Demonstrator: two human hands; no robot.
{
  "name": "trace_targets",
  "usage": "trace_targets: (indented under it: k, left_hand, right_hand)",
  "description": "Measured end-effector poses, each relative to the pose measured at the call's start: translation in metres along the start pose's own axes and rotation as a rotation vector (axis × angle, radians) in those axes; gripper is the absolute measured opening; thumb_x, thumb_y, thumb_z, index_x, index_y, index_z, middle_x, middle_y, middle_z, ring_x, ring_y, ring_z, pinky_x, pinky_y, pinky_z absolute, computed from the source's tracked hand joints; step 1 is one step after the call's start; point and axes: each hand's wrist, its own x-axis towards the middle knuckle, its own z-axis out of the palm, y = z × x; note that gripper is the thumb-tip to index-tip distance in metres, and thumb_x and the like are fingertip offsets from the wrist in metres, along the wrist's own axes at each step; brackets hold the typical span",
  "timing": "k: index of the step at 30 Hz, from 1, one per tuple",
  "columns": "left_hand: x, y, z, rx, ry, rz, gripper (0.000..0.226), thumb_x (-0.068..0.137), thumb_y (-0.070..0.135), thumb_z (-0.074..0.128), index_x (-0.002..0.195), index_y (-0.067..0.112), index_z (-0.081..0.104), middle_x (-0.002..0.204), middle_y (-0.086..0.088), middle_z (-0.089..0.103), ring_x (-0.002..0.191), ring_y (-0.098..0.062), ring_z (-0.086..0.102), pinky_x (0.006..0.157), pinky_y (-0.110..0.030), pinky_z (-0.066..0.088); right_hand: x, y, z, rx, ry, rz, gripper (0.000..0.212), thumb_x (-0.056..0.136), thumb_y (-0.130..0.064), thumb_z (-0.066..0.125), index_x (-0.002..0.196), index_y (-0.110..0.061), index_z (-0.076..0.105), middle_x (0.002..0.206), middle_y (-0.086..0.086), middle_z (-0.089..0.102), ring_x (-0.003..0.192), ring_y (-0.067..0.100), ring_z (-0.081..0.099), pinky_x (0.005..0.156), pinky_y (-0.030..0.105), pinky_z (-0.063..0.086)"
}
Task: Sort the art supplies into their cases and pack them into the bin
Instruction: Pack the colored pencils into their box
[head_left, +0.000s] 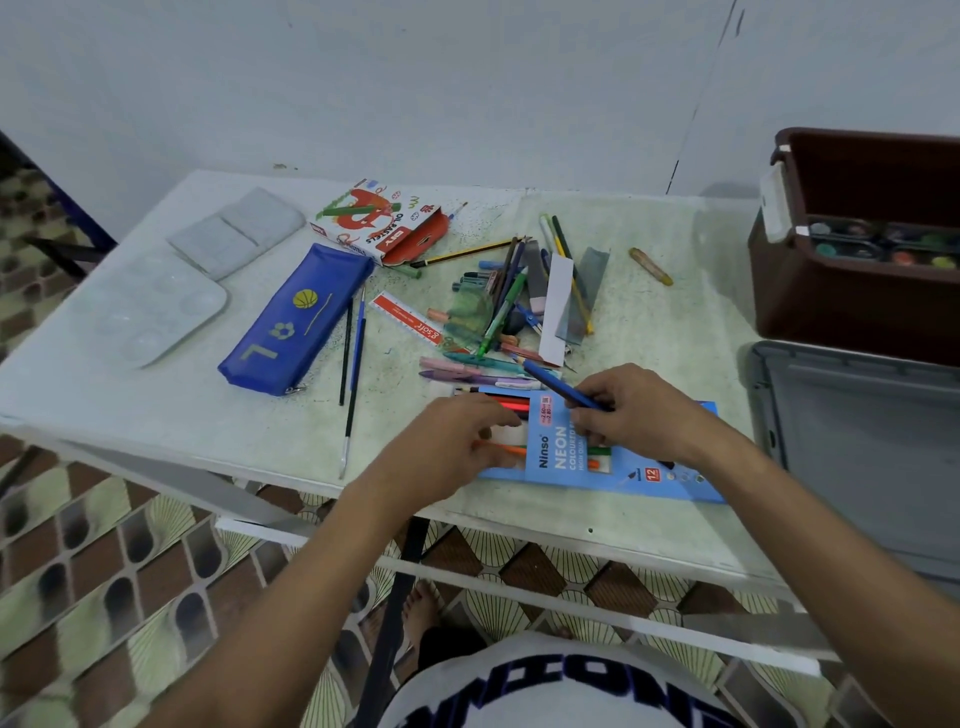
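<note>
Head view, the only one: the right hand (631, 415) pinches a dark blue coloured pencil (563, 387) near its lower end, with the tip pointing up and away to the left. Directly under this grip lies the flat light-blue cardboard pencil box printed "NEON" (576, 457), at the near edge of the pale speckled table (156, 405). The left hand (457, 441) rests with curled fingers on the open left end of the box, where red and orange pencils (511, 405) show.

I judge the step is sliding the blue pencil into this box. To do it well, the left hand should keep the box mouth flat and steady, and the right should turn the pencil parallel to the ones already inside, then push it lengthwise without force.

Beyond the grip is the loose heap of pens and pencils (511, 301); far to the right stands the dark brown plastic bin (831, 306).

Whether the left fingers pinch a pencil or only press the box, I cannot tell. The hands cover the box middle, and the bin is cut by the frame edge.
</note>
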Motion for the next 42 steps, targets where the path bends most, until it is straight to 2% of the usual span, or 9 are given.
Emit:
trace_targets:
  k: [3, 7, 12, 16, 20, 28, 34, 37, 42]
  left_hand:
    - [-0.006, -0.012, -0.016, 0.030, -0.037, -0.026, 0.035, 0.086, 0.028, 0.070, 0.119, 0.019, 0.067, 0.116, 0.007, 0.063, 0.101, -0.008, 0.057, 0.086, -0.019, 0.043]
    - [-0.007, -0.023, -0.021, 0.173, -0.151, -0.048, 0.023, 0.090, 0.031, 0.064, 0.110, 0.025, 0.072, 0.104, 0.006, 0.066, 0.095, -0.014, 0.058, 0.086, -0.037, 0.047]
    - [-0.006, -0.011, -0.009, 0.201, -0.240, -0.013, 0.028, 0.096, 0.040, 0.052, 0.121, 0.041, 0.063, 0.109, 0.010, 0.054, 0.102, -0.009, 0.046, 0.083, -0.035, 0.026]
    - [-0.007, -0.018, -0.017, 0.084, -0.217, -0.088, 0.029, 0.097, 0.030, 0.052, 0.124, 0.033, 0.061, 0.114, 0.010, 0.054, 0.105, -0.011, 0.051, 0.097, -0.039, 0.036]
    - [-0.007, -0.016, -0.016, 0.215, -0.270, -0.066, 0.021, 0.095, 0.032, 0.054, 0.112, 0.034, 0.067, 0.108, 0.012, 0.057, 0.102, -0.010, 0.050, 0.091, -0.038, 0.034]
    - [-0.007, -0.019, -0.008, 0.020, -0.230, -0.064, 0.015, 0.091, 0.034, 0.061, 0.099, 0.043, 0.070, 0.101, 0.018, 0.054, 0.092, 0.001, 0.050, 0.097, -0.041, 0.036]
    - [0.000, -0.002, -0.021, 0.094, 0.354, 0.016, 0.026, 0.089, 0.035, 0.064, 0.112, 0.023, 0.065, 0.109, 0.006, 0.059, 0.100, -0.012, 0.055, 0.092, -0.036, 0.034]
    - [0.009, 0.008, -0.021, 0.274, 0.198, 0.075, 0.048, 0.092, 0.047, 0.055, 0.134, 0.024, 0.052, 0.136, 0.005, 0.050, 0.126, -0.015, 0.041, 0.098, -0.036, 0.024]
    - [0.020, 0.001, -0.019, 0.226, 0.029, 0.088, 0.028, 0.096, 0.035, 0.052, 0.120, 0.027, 0.065, 0.084, 0.005, 0.064, 0.079, -0.018, 0.056, 0.085, -0.044, 0.043]
  right_hand:
    - [0.001, 0.001, 0.000, 0.007, -0.006, -0.006, 0.015, 0.091, -0.021, 0.061, 0.102, -0.013, 0.069, 0.084, -0.003, 0.071, 0.076, 0.017, 0.069, 0.079, 0.040, 0.057]
    - [0.001, 0.000, -0.002, 0.050, -0.024, -0.008, 0.015, 0.092, -0.020, 0.060, 0.102, -0.012, 0.069, 0.082, -0.005, 0.071, 0.071, 0.015, 0.069, 0.076, 0.038, 0.059]
    - [0.002, -0.001, -0.002, 0.044, -0.028, -0.001, 0.016, 0.091, -0.021, 0.060, 0.103, -0.012, 0.068, 0.082, -0.006, 0.070, 0.069, 0.012, 0.068, 0.073, 0.034, 0.059]
    - [0.002, 0.001, -0.002, 0.065, -0.027, 0.008, 0.016, 0.092, -0.020, 0.060, 0.105, -0.014, 0.068, 0.082, -0.004, 0.071, 0.071, 0.013, 0.069, 0.076, 0.035, 0.059]
    - [0.002, 0.000, -0.002, 0.069, -0.030, 0.009, 0.017, 0.092, -0.019, 0.060, 0.106, -0.015, 0.067, 0.082, -0.003, 0.071, 0.072, 0.015, 0.069, 0.076, 0.034, 0.059]
    - [0.000, -0.003, -0.004, 0.012, -0.023, -0.023, 0.018, 0.093, -0.022, 0.058, 0.106, -0.015, 0.068, 0.084, -0.006, 0.070, 0.077, 0.015, 0.066, 0.075, 0.037, 0.057]
    - [0.002, -0.013, -0.006, -0.318, 0.027, -0.215, 0.022, 0.092, -0.021, 0.059, 0.111, -0.020, 0.070, 0.097, 0.004, 0.070, 0.079, 0.019, 0.061, 0.074, 0.036, 0.051]
    - [0.004, -0.018, 0.000, -0.407, 0.085, -0.288, 0.025, 0.091, -0.020, 0.059, 0.115, -0.021, 0.069, 0.098, 0.004, 0.067, 0.085, 0.020, 0.058, 0.075, 0.041, 0.051]
    - [0.008, -0.016, 0.010, -0.399, 0.174, -0.364, 0.022, 0.089, -0.016, 0.058, 0.106, -0.019, 0.072, 0.085, 0.005, 0.063, 0.076, 0.022, 0.054, 0.069, 0.041, 0.047]
